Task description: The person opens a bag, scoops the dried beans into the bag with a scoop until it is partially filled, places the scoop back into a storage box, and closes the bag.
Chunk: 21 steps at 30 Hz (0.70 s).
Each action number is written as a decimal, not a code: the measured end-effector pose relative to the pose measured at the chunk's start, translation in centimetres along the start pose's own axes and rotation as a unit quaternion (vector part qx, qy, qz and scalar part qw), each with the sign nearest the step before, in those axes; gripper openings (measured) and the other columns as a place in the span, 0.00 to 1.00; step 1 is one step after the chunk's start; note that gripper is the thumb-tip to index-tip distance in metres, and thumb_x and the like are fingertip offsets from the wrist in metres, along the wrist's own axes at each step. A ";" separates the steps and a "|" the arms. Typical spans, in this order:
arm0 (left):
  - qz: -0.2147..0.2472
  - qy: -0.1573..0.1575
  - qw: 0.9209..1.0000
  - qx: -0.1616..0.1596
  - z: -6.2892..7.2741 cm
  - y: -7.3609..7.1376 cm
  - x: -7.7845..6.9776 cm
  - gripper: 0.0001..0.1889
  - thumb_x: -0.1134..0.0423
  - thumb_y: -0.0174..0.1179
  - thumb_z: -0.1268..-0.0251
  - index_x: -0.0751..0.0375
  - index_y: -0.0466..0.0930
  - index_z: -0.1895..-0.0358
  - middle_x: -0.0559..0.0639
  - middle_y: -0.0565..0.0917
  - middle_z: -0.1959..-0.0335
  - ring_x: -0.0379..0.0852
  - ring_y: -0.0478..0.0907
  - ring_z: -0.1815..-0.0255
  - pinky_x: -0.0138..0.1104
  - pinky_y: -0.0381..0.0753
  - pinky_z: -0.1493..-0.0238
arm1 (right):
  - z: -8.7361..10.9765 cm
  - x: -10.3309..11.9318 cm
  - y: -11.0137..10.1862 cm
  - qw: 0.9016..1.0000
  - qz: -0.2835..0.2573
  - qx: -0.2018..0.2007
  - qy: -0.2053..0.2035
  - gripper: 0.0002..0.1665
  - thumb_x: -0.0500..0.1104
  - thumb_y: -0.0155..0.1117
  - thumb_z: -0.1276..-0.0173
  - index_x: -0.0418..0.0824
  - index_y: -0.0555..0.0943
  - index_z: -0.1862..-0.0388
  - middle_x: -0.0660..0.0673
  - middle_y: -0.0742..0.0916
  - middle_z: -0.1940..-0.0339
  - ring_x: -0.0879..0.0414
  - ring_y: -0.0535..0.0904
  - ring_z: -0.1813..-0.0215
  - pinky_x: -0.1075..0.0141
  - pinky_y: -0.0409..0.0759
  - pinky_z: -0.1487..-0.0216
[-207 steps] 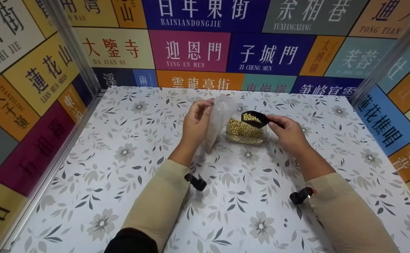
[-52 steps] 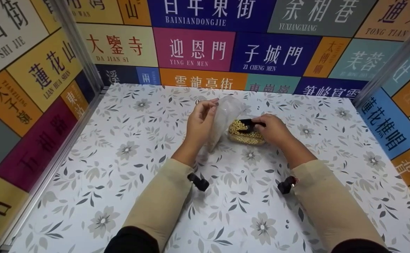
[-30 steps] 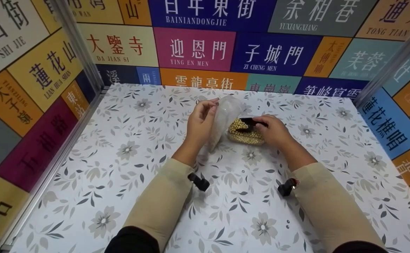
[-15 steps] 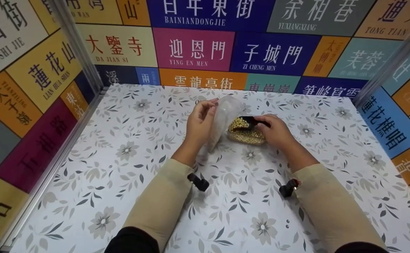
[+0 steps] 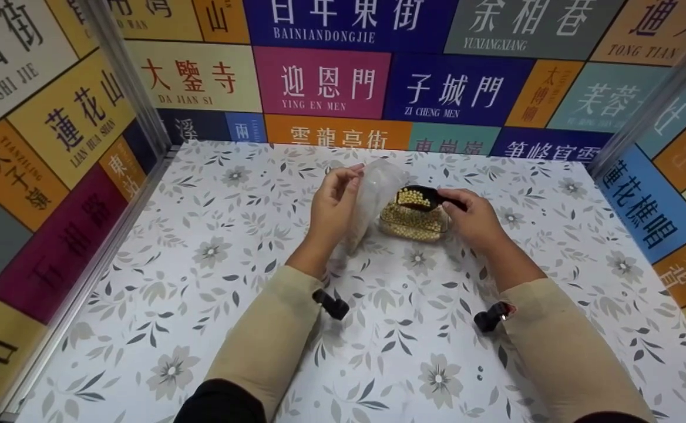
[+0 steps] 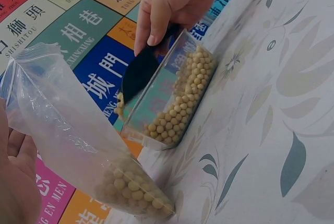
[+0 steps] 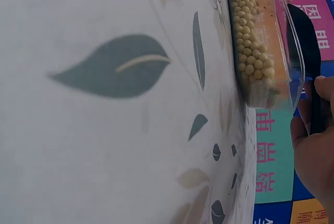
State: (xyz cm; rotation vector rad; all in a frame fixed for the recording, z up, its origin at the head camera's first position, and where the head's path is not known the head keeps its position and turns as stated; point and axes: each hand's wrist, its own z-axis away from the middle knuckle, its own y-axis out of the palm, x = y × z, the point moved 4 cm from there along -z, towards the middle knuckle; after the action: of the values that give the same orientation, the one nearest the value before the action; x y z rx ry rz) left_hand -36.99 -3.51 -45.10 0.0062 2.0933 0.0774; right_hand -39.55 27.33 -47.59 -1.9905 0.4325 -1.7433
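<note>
My right hand point(image 5: 473, 216) grips the handle of a black scoop point(image 5: 434, 197), which carries a load of soybeans point(image 5: 412, 196). The scoop is held above a clear rectangular container point(image 6: 141, 110) partly filled with more soybeans. In the left wrist view some beans show at the scoop's tip, near the bag's side. My left hand point(image 5: 332, 202) pinches the upper edge of a clear zip bag point(image 5: 376, 188). Soybeans point(image 6: 130, 185) lie in the bag's bottom corner, and the bag stands just left of the container.
A white tablecloth point(image 5: 249, 352) with grey flowers and leaves covers the table. Printed sign panels point(image 5: 322, 85) rise behind it and at both sides, with metal posts point(image 5: 137, 76) at the corners. Black wrist cameras sit on both sleeves.
Earlier the scoop was down among the beans in the container. Over the last half second my right hand has lifted it, loaded, above the container. The left hand and bag stay put.
</note>
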 end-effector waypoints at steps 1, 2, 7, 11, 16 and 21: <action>0.000 0.000 1.000 -0.001 0.0 0.0 0.0 0.06 0.64 0.56 0.16 0.62 0.78 0.48 0.54 0.86 0.34 0.45 0.83 0.31 0.34 0.79 0.24 | 0.1 0.0 0.0 1.000 -0.014 -0.001 0.005 0.24 0.45 0.58 0.15 0.42 0.78 0.25 0.39 0.79 0.23 0.45 0.74 0.21 0.65 0.76 0.25; 0.000 -0.001 1.000 -0.002 0.0 0.0 0.0 0.05 0.64 0.56 0.16 0.62 0.78 0.48 0.54 0.86 0.34 0.45 0.83 0.31 0.34 0.79 0.25 | 0.2 -0.1 -0.1 0.999 -0.031 -0.002 0.010 0.24 0.45 0.58 0.15 0.41 0.78 0.25 0.39 0.80 0.23 0.46 0.75 0.22 0.70 0.77 0.28; 0.000 -0.005 1.000 -0.005 0.0 0.0 0.0 0.05 0.65 0.56 0.16 0.62 0.78 0.48 0.54 0.87 0.35 0.43 0.82 0.31 0.34 0.79 0.25 | 0.4 -0.2 -0.4 0.995 -0.100 -0.012 0.023 0.26 0.46 0.59 0.15 0.38 0.77 0.24 0.36 0.80 0.25 0.58 0.78 0.29 0.83 0.76 0.38; -0.002 -0.008 1.000 -0.005 0.0 0.0 -0.1 0.06 0.64 0.56 0.16 0.62 0.78 0.47 0.53 0.87 0.35 0.43 0.82 0.30 0.33 0.78 0.24 | 0.6 0.3 -0.9 0.992 -0.126 -0.028 0.017 0.26 0.44 0.59 0.16 0.37 0.76 0.24 0.35 0.80 0.24 0.62 0.78 0.30 0.82 0.76 0.35; -0.016 -0.020 1.000 -0.006 0.0 -0.1 -0.2 0.05 0.63 0.56 0.16 0.59 0.79 0.47 0.49 0.86 0.34 0.41 0.81 0.30 0.32 0.77 0.23 | 0.9 1.5 -1.6 0.993 -0.114 -0.034 0.016 0.27 0.47 0.60 0.16 0.40 0.76 0.23 0.38 0.79 0.23 0.57 0.77 0.26 0.81 0.78 0.35; -0.017 -0.014 1.000 -0.008 0.1 0.0 -0.1 0.06 0.63 0.57 0.16 0.60 0.79 0.47 0.51 0.87 0.34 0.43 0.82 0.30 0.34 0.79 0.25 | 1.2 3.1 -2.6 0.995 -0.084 -0.040 0.025 0.27 0.49 0.58 0.15 0.45 0.75 0.22 0.40 0.78 0.21 0.52 0.75 0.22 0.79 0.78 0.34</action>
State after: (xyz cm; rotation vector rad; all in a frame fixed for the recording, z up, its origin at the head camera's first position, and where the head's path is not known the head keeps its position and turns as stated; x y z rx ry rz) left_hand -36.89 -3.46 -45.08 -0.0367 2.0648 0.0728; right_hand -38.06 28.04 -43.71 -2.0953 0.3670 -1.9089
